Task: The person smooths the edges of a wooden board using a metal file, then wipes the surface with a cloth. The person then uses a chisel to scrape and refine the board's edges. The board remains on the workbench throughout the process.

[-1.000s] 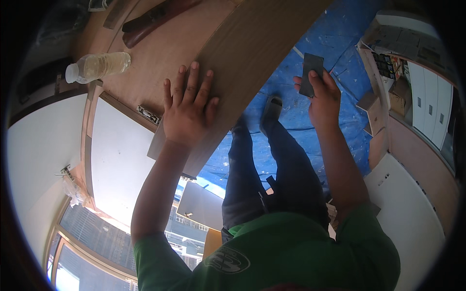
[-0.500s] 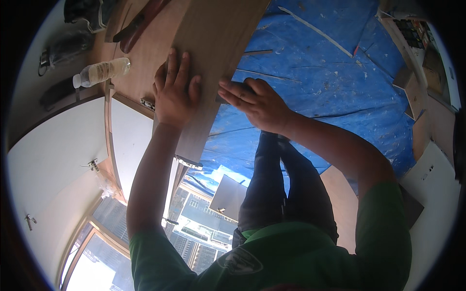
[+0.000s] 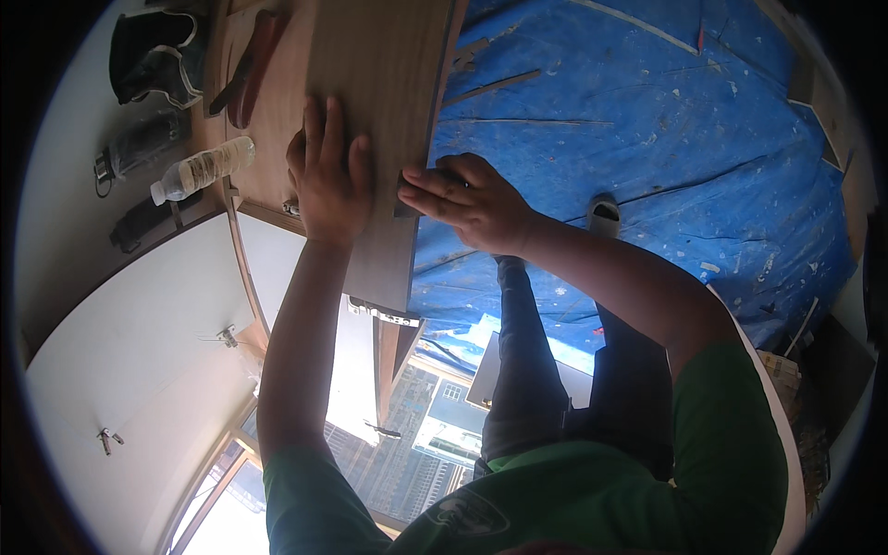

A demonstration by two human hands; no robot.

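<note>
A long brown wooden board (image 3: 388,102) lies on a wooden surface in front of me. My left hand (image 3: 331,190) rests flat on its face, fingers stretched out and the thumb apart. At the board's right edge, my right hand (image 3: 467,202) presses a small dark flat piece (image 3: 404,205) against the wood. Two of its fingers stretch over that piece while the others curl. Most of the piece is covered by the fingers, so its exact kind cannot be made out.
Left of the board lie a red-and-black hand tool (image 3: 252,69) and a clear plastic bottle (image 3: 203,169). Dark bags (image 3: 157,55) stand farther left. A blue tarp (image 3: 601,139) with debris covers the floor. White panels with hinges (image 3: 139,351) are at the lower left.
My right hand has shifted slightly left and down along the board's edge with the dark piece. My view has turned, and my legs are now farther apart.
</note>
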